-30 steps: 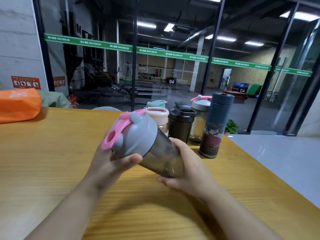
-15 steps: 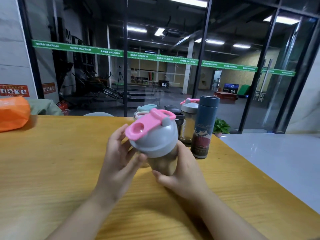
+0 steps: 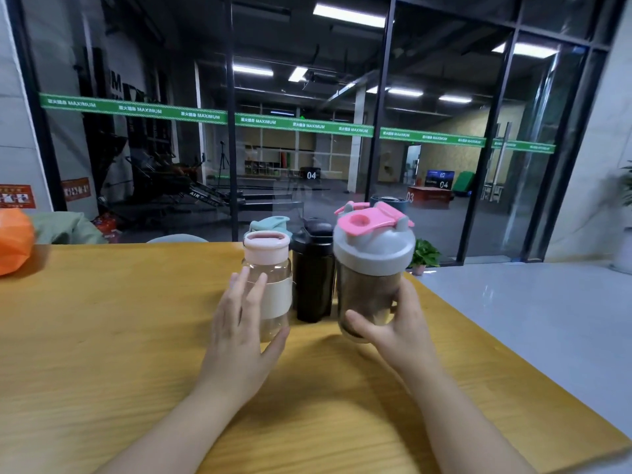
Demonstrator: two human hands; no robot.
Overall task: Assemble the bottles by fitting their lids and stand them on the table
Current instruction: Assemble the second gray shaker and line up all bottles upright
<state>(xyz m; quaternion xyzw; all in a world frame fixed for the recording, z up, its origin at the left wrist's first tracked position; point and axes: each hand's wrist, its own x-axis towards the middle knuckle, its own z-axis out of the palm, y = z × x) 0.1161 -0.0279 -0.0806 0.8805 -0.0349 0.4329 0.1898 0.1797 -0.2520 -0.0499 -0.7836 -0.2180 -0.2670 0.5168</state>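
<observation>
In the head view, the right hand point(image 3: 393, 323) curled round the smoky translucent shaker bottle with grey lid and pink flip cap point(image 3: 372, 268), long axis upright, base just off the wooden table point(image 3: 119, 336) — set-down lay straight below. At nine o'clock, the left hand point(image 3: 241, 323), fingers spread, touched the clear pink-lidded bottle point(image 3: 270, 268).
</observation>
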